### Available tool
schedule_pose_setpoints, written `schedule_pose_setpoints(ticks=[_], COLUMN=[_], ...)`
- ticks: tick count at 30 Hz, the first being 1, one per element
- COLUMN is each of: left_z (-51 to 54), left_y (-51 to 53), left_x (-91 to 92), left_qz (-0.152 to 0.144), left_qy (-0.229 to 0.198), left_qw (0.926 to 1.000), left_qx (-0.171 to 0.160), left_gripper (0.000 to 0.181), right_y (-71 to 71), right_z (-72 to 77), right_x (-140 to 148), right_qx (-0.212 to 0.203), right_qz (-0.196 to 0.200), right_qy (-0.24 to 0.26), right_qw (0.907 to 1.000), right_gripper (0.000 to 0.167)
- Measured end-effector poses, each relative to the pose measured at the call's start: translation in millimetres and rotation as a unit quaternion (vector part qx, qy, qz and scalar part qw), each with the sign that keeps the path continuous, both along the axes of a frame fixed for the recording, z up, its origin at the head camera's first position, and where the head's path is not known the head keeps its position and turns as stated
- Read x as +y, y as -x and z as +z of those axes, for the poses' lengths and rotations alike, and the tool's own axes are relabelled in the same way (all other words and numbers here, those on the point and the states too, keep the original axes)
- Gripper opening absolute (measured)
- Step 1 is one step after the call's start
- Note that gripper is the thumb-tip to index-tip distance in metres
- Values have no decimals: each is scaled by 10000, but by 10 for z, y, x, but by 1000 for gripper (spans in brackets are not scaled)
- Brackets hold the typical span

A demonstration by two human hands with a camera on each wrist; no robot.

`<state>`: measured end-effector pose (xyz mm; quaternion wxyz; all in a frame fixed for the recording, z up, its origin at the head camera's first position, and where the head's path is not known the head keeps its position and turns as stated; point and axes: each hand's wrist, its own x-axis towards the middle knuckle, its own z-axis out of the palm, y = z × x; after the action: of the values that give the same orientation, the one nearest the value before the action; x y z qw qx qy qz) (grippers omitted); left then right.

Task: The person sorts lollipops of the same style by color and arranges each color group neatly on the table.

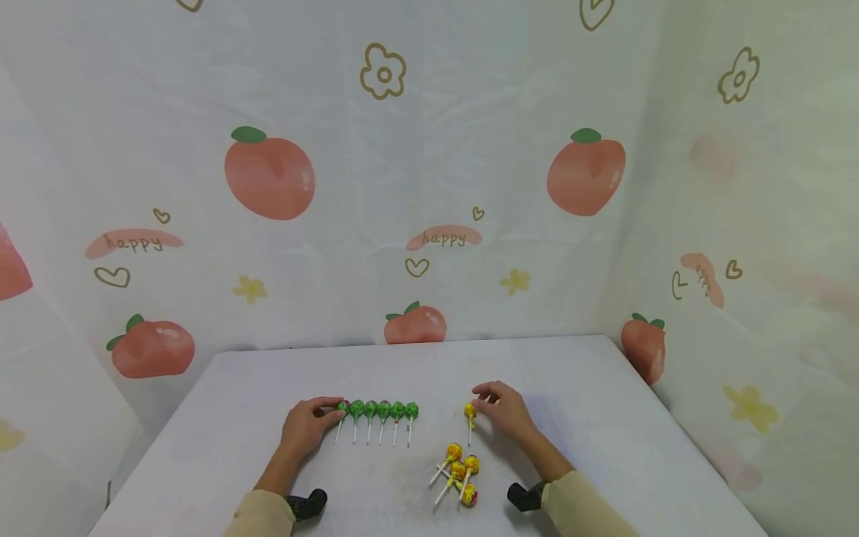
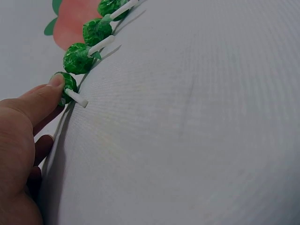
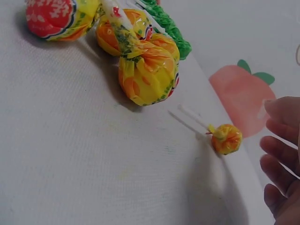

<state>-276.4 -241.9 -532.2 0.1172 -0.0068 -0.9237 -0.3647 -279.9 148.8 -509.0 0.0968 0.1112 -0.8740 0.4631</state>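
Several green lollipops lie side by side in a row, sticks toward the person. At the row's left end my left hand pinches the head of the outermost green lollipop between thumb and fingers. A single yellow lollipop lies to the right of the row, its stick also toward the person. Just beside it is my right hand; in the right wrist view a gap shows between the fingers and that yellow lollipop, and the hand holds nothing.
Nearer the person, several yellow lollipops lie in a loose pile with crossing sticks. The white tabletop ends at the back against a hanging cloth printed with fruit and flowers. More cloth hangs on both sides.
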Motion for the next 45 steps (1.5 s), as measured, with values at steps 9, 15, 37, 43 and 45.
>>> schedule_pose_setpoints(ticks=[9,15,37,43,45], left_z=[2,16,19,19,20], left_y=[-1,-8,-7,-6,-6], left_x=[-8,0,-15,-11,-10], left_qz=[26,34,-17,0,-10], left_qy=[32,15,2,5,4], left_qw=[10000,9999,9999,9999,9999], left_qx=[-88,-110,-123,-140,-126], left_gripper=[28,28,29,29,29], right_y=[-47,-144,-308,-326,-333], right_z=[56,99,48,63,68], right_x=[-10,-56,-166,-203,-215], right_qx=[108,103,-808,-803,-794], right_qz=[28,371,1713,1884,1927], right_qy=[229,369,-439,-778,-845], right_qw=[9997,9986,9809,9757,9744], right_gripper=[13,15,19,18,18])
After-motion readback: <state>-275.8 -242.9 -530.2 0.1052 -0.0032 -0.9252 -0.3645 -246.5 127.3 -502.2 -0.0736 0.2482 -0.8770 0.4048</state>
